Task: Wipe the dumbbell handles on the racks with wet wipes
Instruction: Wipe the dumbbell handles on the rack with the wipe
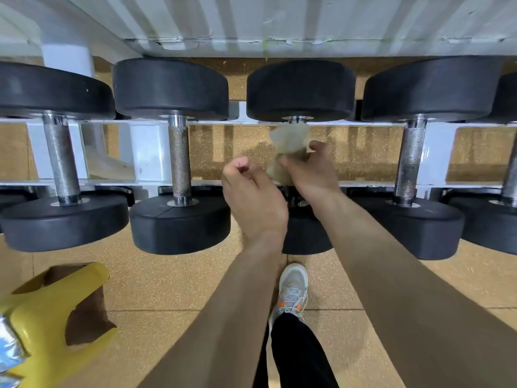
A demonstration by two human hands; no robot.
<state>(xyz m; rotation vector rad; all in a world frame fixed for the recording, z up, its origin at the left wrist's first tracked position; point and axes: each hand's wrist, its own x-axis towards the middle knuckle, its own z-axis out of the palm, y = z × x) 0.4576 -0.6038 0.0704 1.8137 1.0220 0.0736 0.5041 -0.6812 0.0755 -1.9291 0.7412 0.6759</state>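
Observation:
Several black dumbbells lie across a white rack (145,152), their knurled steel handles pointing toward me. My right hand (310,169) grips a crumpled wet wipe (288,141) wrapped around the handle of the third dumbbell (300,91), so the handle is almost fully hidden. My left hand (251,191) hovers just left of that handle with its fingers curled and nothing in them. Bare handles show on the neighbouring dumbbells at left (180,161) and right (409,161).
A yellow stand (56,312) with a silvery packet (9,348) sits on the floor at lower left. My shoe (292,289) stands on the tan rubber floor below the rack. A white corrugated wall (279,18) runs behind the dumbbells.

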